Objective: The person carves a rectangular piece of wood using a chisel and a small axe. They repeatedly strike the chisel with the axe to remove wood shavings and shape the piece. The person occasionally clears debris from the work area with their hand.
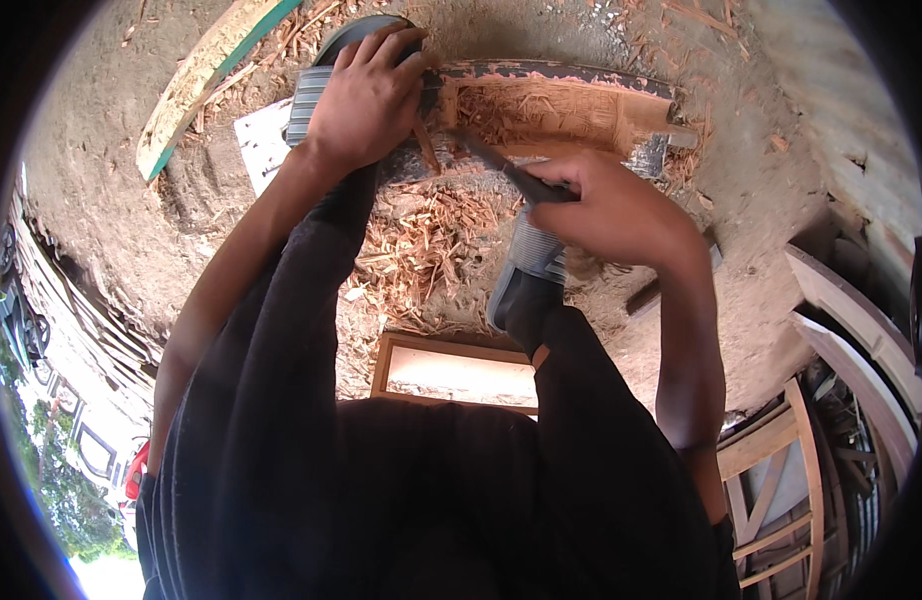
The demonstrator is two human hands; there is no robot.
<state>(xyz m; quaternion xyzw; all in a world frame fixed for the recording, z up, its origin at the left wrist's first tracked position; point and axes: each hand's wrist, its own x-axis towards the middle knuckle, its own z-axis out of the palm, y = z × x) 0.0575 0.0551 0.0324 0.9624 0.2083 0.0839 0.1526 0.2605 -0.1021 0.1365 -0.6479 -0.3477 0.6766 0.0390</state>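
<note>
A wooden plank [561, 105] with flaking dark paint and a freshly cut reddish face lies across the ground in front of me. My left hand [366, 95] presses down on its left end, next to my foot in a grey striped sandal [309, 100]. My right hand [611, 210] is shut on the dark handle of a blade tool [501, 165], whose tip points up-left at the plank's cut face. My other sandalled foot [526, 265] rests just below that hand.
Reddish wood chips [421, 240] cover the dirt below the plank. A curved board with a green edge [196, 80] lies at upper left. A small wooden frame [456, 370] sits beneath me, and wooden frames [781, 470] stand at lower right.
</note>
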